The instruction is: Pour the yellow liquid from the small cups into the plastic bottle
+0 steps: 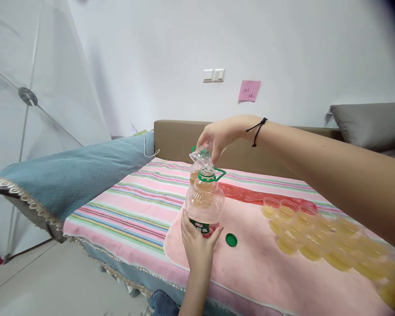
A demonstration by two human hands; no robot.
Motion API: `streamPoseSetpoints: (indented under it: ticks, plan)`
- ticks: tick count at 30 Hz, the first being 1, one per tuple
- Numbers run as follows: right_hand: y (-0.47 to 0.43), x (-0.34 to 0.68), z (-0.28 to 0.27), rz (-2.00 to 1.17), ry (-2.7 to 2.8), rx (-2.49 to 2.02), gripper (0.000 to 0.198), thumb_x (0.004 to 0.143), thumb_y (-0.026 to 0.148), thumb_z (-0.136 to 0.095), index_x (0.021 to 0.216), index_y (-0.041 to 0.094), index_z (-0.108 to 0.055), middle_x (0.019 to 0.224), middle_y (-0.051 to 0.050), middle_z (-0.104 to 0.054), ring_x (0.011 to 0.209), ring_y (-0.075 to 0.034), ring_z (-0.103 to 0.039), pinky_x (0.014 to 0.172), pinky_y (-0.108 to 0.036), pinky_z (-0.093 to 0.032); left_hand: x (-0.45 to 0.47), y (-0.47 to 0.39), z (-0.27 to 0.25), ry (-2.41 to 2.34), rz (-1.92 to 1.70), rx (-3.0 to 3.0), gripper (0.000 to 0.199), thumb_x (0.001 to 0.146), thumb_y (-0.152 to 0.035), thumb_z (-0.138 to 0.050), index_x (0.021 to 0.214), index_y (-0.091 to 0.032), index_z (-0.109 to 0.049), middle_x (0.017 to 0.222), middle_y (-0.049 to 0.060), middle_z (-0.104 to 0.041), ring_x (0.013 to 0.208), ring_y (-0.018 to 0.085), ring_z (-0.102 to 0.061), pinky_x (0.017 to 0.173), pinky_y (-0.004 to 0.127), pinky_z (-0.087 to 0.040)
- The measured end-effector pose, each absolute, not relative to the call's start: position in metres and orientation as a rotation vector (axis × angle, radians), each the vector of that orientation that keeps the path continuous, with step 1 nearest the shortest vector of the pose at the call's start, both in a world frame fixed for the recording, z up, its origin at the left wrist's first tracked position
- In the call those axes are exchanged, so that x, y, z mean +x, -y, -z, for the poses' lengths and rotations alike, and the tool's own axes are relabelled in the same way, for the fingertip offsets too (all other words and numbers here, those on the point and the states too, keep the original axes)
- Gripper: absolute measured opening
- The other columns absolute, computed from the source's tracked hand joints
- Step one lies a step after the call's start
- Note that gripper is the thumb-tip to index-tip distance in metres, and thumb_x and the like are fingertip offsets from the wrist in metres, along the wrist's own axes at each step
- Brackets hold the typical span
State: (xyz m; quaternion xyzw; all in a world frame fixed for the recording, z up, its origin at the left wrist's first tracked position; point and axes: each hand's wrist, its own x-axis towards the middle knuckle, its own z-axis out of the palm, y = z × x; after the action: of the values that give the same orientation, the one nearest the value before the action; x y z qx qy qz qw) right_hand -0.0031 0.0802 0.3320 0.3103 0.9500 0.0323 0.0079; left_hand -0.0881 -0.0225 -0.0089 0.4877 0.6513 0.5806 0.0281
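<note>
Frame center: left hand (199, 243), fingers wrapped round bottle (204, 204), likely steadying it; right hand (222, 137) grips clear cup (202, 158) between fingers, tilted at bottle's neck, presumably directing liquid inside. Filled cups (319, 240), lower right.

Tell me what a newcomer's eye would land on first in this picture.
Probably the clear cups of yellow liquid massed on the right of the pink mat. Next, at the center, the left hand grasps a clear plastic bottle while the right hand holds what looks like a clear cup or funnel at its mouth. A pink sticky note also stands out on the white wall.
</note>
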Motion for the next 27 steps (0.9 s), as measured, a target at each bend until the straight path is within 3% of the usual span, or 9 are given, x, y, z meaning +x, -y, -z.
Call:
streamPoseSetpoints:
  ticks: [8, 16, 20, 27]
  plan:
    - [-0.078, -0.014, -0.331, -0.118, -2.937, 1.053, 0.048, 0.045, 0.035, -0.093, 0.09, 0.026, -0.081, 0.086, -0.002, -0.075, 0.089, -0.033, -0.069, 0.077, -0.04, -0.052, -0.086, 0.022, 0.008, -2.03, -1.788, 1.501, 0.116, 0.07, -0.052, -0.081, 0.154, -0.019, -0.008, 0.15, 0.024, -0.036, 0.142, 0.039, -0.037, 0.114, 0.055, -0.038]
    - [-0.064, -0.015, -0.332, -0.17, -2.843, 1.165, 0.046, 0.055, 0.026, -0.086, 0.101, 0.024, -0.08, 0.09, -0.002, -0.075, 0.091, -0.031, -0.068, 0.08, -0.04, -0.051, -0.086, 0.022, 0.006, -2.043, -1.771, 1.499, 0.116, 0.07, -0.054, -0.08, 0.154, -0.019, -0.008, 0.148, 0.024, -0.038, 0.14, 0.039, -0.039, 0.113, 0.056, -0.039]
    - [-0.06, -0.017, -0.332, -0.175, -2.829, 1.188, 0.042, 0.055, 0.02, -0.085, 0.097, 0.023, -0.081, 0.086, -0.002, -0.074, 0.089, -0.031, -0.068, 0.079, -0.039, -0.05, -0.085, 0.022, 0.006, -2.055, -1.786, 1.51, 0.116, 0.07, -0.055, -0.079, 0.154, -0.019, -0.008, 0.148, 0.024, -0.038, 0.139, 0.039, -0.04, 0.112, 0.056, -0.04]
    - [-0.058, -0.022, -0.334, -0.244, -2.734, 1.181, 0.048, 0.06, 0.026, -0.084, 0.107, 0.023, -0.078, 0.089, 0.001, -0.073, 0.095, -0.027, -0.066, 0.08, -0.034, -0.047, -0.085, 0.021, 0.009, -2.076, -1.78, 1.512, 0.117, 0.07, -0.056, -0.08, 0.154, -0.018, -0.008, 0.147, 0.024, -0.039, 0.138, 0.04, -0.041, 0.111, 0.056, -0.041]
